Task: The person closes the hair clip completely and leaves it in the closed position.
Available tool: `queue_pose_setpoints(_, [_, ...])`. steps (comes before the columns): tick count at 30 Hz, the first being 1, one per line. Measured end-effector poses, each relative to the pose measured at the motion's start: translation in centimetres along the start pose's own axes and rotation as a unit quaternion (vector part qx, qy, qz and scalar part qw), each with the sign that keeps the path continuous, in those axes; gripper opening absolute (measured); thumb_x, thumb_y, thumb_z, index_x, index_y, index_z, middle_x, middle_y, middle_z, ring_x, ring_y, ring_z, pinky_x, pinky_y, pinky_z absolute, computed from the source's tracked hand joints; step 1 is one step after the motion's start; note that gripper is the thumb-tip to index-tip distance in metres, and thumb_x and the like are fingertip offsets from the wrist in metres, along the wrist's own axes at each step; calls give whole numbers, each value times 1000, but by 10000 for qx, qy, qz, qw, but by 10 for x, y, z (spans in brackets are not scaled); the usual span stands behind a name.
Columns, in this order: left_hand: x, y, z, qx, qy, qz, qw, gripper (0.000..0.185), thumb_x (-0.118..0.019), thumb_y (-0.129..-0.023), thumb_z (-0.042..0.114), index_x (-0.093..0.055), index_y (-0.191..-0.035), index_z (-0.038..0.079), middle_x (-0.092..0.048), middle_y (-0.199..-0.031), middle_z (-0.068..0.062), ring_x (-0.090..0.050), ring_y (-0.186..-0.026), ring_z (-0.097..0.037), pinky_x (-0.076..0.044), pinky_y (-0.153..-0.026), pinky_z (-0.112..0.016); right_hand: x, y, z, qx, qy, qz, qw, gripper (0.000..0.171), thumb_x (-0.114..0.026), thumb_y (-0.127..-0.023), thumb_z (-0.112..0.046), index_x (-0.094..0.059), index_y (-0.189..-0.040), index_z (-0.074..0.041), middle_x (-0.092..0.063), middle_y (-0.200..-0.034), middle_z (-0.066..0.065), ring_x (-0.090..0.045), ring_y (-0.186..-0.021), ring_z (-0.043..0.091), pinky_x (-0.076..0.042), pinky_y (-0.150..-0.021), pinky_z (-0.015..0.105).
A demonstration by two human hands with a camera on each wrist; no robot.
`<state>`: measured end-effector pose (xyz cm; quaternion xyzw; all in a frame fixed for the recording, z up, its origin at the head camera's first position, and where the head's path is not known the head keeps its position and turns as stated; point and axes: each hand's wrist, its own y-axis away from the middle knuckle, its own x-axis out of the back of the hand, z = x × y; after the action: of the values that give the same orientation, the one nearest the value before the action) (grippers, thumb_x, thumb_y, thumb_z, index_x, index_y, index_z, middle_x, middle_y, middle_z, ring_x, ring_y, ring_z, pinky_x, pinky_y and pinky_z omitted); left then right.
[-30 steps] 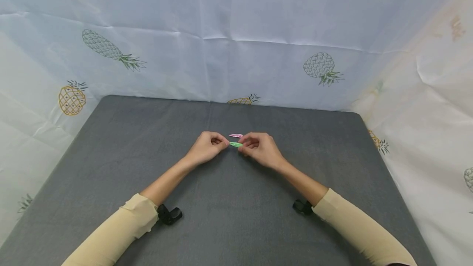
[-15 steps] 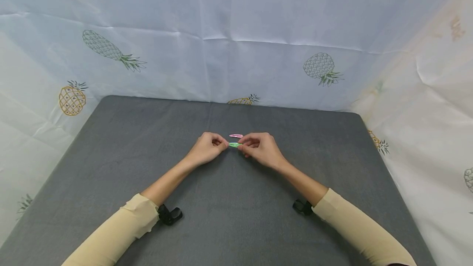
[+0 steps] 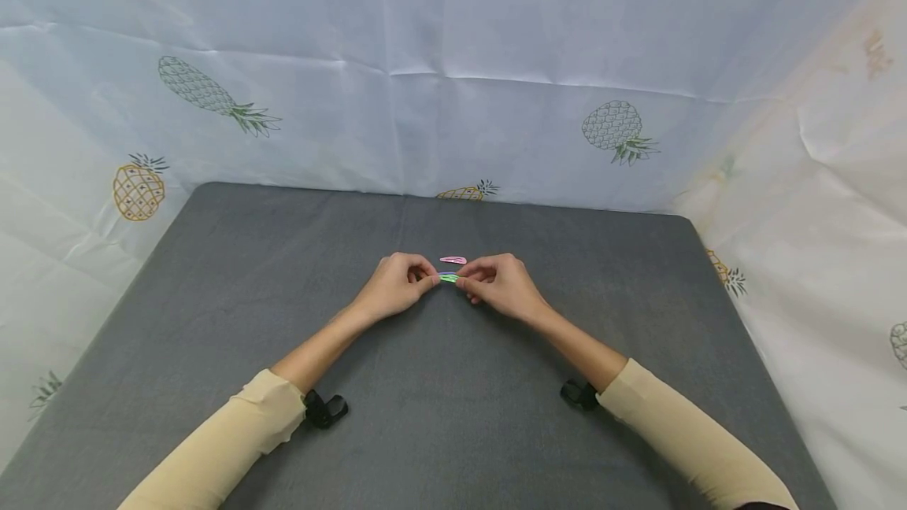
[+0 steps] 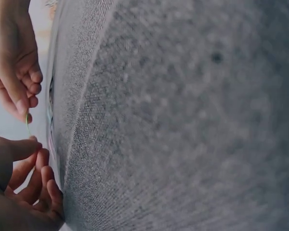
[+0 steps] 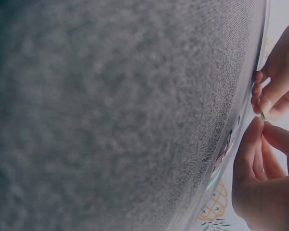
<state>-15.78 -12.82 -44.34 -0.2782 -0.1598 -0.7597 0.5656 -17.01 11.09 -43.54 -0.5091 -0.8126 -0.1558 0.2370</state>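
A small green snap hair clip [image 3: 449, 278] is held up between my two hands at the middle of the table in the head view. My left hand [image 3: 402, 283] pinches its left end between thumb and index finger. At the other end, my right hand [image 3: 501, 283] grips it the same way, with the remaining fingers curled below. In the left wrist view the green clip [image 4: 27, 122] appears as a thin, edge-on strip between the fingertips. A pink hair clip [image 3: 453, 260] lies on the table just beyond the hands. A bluish strip [image 3: 446, 273] shows directly behind the green clip.
The dark grey table [image 3: 439, 415] has a cloth-like surface. White cloth with pineapple prints [image 3: 425, 132] hangs along its back and sides. Low in the right wrist view, pinkish and turquoise clips [image 5: 213, 179] lie near the table's far edge.
The green clip has tilted between my fingers, from showing a solid face to showing its slotted outline. A bluish strip has come into sight behind it. Both hands have stayed nearly in place.
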Motion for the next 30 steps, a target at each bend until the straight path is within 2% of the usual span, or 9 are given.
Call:
queue_pose_setpoints(14, [-2,0,3,18,-429,-196,9989,11,-74,-103,13,-80,-98,6,-77,-85,-7,-58,-63,-7,-46,-62,-24,-2,-1,-3,-128,80,-177,9997,14,-76,-102,-12,-81,-112,-3,-83,-86,12,-78,-67,15,-64,-64,31])
queue_pose_setpoints(24, [-2,1,2,146,-467,-175,9986,9,-75,-102,13,-80,-98,6,-78,-85,-6,-60,-65,-7,-47,-64,-24,-2,-2,-1,-392,-20,-254,9989,15,-75,-102,-12,-81,-112,-2,-84,-86,11,-78,-66,15,-64,-65,31])
queue_pose_setpoints(30, [-3,1,2,127,-466,-175,9987,9,-75,-102,13,-80,-99,6,-78,-86,-6,-60,-66,-6,-47,-65,-24,-1,-2,1,-378,4,-189,9991,15,-76,-102,-14,-82,-111,-3,-84,-85,10,-78,-67,14,-64,-66,31])
